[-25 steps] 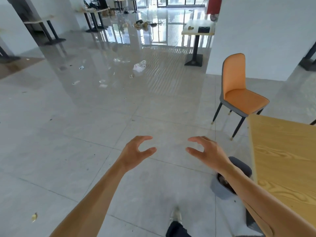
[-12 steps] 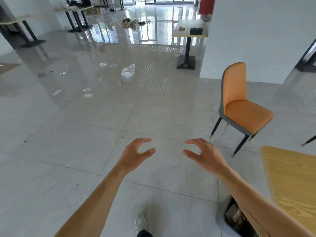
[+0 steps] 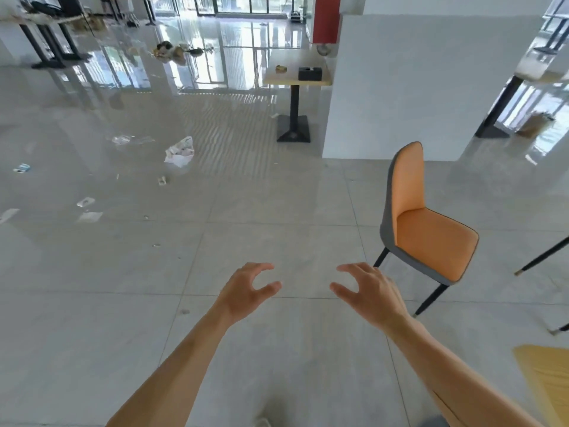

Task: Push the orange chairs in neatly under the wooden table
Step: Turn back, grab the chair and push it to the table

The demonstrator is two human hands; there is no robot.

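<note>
An orange chair [image 3: 428,223] with a grey shell and thin black legs stands on the tiled floor at the right, its seat facing right. Only a corner of the wooden table [image 3: 548,374] shows at the bottom right edge. My left hand [image 3: 246,291] and my right hand [image 3: 369,291] are held out in front of me, both empty with fingers curled and apart. My right hand is just left of the chair's front leg, apart from the chair.
A small pedestal table [image 3: 297,78] with a black box stands beside a white wall [image 3: 415,87]. Crumpled paper [image 3: 180,151] and scraps litter the glossy floor at the left. Black legs [image 3: 542,257] of another piece of furniture poke in at the right edge.
The view has moved forward and lifted: the orange chair is nearer and lower in view, and the wooden table has slid almost out of the bottom right. Both hands keep the same open pose.
</note>
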